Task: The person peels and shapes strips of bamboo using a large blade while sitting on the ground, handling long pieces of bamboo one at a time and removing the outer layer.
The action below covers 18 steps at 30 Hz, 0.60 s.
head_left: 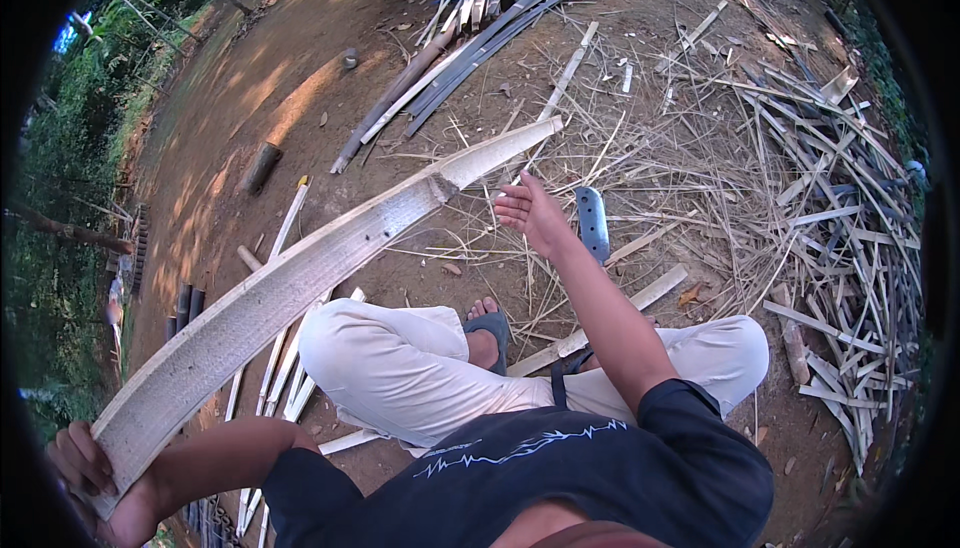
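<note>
A long split length of bamboo (275, 298), pale and hollow on its inner face, slants from the lower left up to the middle of the head view. My left hand (105, 483) grips its near end, fingers wrapped over the edge. Dark spots and a rough node ridge show toward the far end. My right hand (532, 213) is just below that far end, apart from the bamboo, its fingers loosely bent and nothing seen in them. Beside my right wrist lies a grey metal plate with dark holes (592, 223).
Thin bamboo shavings (650, 178) litter the ground ahead. A heap of split strips (850, 248) lies at the right. Long dark strips and poles (500, 43) are stacked at the back. More pale strips (285, 368) lie by my left knee, and a short log (262, 168) is farther off.
</note>
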{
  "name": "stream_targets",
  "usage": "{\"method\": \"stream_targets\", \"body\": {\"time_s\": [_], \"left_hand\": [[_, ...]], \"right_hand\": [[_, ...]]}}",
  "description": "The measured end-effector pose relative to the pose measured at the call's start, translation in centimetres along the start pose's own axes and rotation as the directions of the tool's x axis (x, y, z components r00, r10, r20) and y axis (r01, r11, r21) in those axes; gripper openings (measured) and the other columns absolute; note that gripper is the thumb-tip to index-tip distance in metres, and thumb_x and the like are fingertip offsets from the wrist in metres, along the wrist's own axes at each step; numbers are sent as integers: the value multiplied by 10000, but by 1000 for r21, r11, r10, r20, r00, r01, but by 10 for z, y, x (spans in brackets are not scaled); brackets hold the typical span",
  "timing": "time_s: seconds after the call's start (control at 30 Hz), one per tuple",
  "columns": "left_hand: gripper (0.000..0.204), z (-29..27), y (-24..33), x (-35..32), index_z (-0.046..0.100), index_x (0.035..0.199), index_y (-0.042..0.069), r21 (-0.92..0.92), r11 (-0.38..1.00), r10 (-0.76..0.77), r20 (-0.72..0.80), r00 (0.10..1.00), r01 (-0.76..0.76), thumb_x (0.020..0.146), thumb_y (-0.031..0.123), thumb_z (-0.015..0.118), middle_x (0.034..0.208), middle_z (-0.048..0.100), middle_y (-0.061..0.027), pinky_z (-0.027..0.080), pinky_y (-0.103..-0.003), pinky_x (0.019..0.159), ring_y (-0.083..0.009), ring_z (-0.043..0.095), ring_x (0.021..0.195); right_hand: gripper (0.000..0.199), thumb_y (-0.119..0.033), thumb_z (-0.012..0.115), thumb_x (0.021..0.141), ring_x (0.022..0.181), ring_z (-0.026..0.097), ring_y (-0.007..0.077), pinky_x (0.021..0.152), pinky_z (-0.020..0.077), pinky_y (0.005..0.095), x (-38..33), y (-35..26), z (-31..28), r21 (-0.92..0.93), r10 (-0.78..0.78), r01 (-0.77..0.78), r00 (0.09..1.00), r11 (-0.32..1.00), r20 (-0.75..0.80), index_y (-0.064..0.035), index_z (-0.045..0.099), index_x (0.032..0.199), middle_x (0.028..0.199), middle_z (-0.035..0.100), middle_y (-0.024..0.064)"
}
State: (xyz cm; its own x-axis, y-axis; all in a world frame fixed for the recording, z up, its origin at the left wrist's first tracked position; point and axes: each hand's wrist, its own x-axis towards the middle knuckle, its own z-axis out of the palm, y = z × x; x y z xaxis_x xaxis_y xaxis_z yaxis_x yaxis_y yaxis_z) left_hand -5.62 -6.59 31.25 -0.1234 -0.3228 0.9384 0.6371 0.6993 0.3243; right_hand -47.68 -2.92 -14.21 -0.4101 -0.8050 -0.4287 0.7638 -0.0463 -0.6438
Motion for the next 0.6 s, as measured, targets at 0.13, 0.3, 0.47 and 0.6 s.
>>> {"method": "stream_targets", "body": {"time_s": [0.13,0.3,0.47,0.6], "left_hand": [[140,26,42,-65,425,858,25,8,996,-81,-144,986,83,771,68,527,667,347,-23,285,-278,556,-116,305,533],[141,11,105,-111,443,854,11,210,970,-21,-439,898,125,779,107,515,643,342,-25,286,-285,532,-125,310,521],[145,-47,90,-174,437,817,39,135,955,-87,-725,683,265,753,162,481,587,321,-12,281,-291,488,-127,300,474],[137,-51,66,-225,340,679,125,39,933,-95,-933,349,357,793,144,413,542,291,6,286,-293,464,-125,264,432]], "right_hand": [[871,-569,514,970,1148,576,310,944,527,405,-4,-10,23,266,115,-100,992,959,-43,116,283,1455,1342,485,253],[765,-423,554,989,1225,531,322,1011,509,422,17,7,12,341,3,-32,996,939,84,55,242,1498,1411,438,247],[520,-324,581,999,1233,558,319,955,543,409,15,11,23,224,-21,-15,987,974,157,7,402,1357,1387,483,256],[596,-440,632,952,1271,523,308,954,521,439,9,22,35,104,86,-96,992,990,97,-26,432,1330,1419,452,246]]}}
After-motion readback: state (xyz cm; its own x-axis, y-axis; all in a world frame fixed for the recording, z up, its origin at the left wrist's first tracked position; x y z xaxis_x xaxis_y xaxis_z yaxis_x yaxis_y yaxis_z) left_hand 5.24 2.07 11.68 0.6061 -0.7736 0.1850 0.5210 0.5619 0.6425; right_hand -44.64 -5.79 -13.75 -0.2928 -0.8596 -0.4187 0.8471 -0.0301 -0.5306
